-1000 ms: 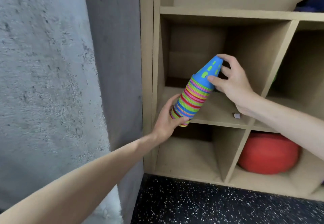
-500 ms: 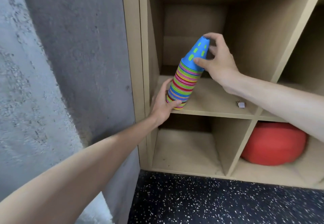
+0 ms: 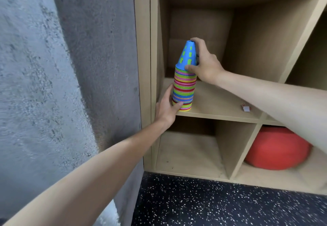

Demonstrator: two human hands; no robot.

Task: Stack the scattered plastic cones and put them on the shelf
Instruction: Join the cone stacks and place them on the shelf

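Setting the cone stack [image 3: 184,87] upright mid-frame on the shelf [image 3: 217,114], left hand [image 3: 167,109] gripping its base, right hand [image 3: 203,66] clasping its tip; release gently.

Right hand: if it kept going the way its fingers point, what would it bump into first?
The right hand reaches left and into the cubby, and it already touches the cone stack. Past the stack, the cubby's left wall probably comes next, though depth is hard to judge.
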